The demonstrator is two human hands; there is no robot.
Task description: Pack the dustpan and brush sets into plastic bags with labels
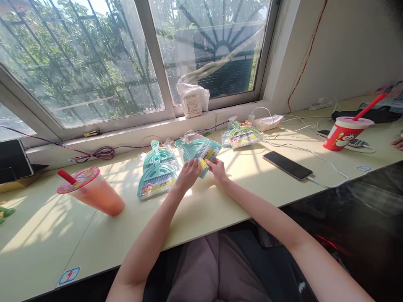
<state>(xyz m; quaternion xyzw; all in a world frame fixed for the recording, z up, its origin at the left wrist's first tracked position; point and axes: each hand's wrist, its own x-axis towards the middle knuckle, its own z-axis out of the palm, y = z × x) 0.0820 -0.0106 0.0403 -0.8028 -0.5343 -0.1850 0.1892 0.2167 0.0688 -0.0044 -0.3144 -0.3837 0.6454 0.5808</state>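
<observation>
Both of my hands meet at a piece of printed packaging (207,158), teal and yellow with dark lettering. My left hand (189,171) has its fingers curled over the near left edge. On the opposite side, my right hand (217,168) pinches it with the thumb on top. Just behind lies a teal mini dustpan (190,147) in clear plastic, its handle to the upper left; whether the print belongs to its wrapping I cannot tell. To the left, wrapped dustpan-and-brush sets (159,179) overlap. More wrapped sets (242,135) lie at the back right.
An orange drink cup (97,195) with a red straw stands left. A phone (287,165) on a white cable lies right, before a red cup (344,134). Bundled wires (97,154) and a tissue pack (192,102) are near the window. Another person's hand (398,143) shows at far right.
</observation>
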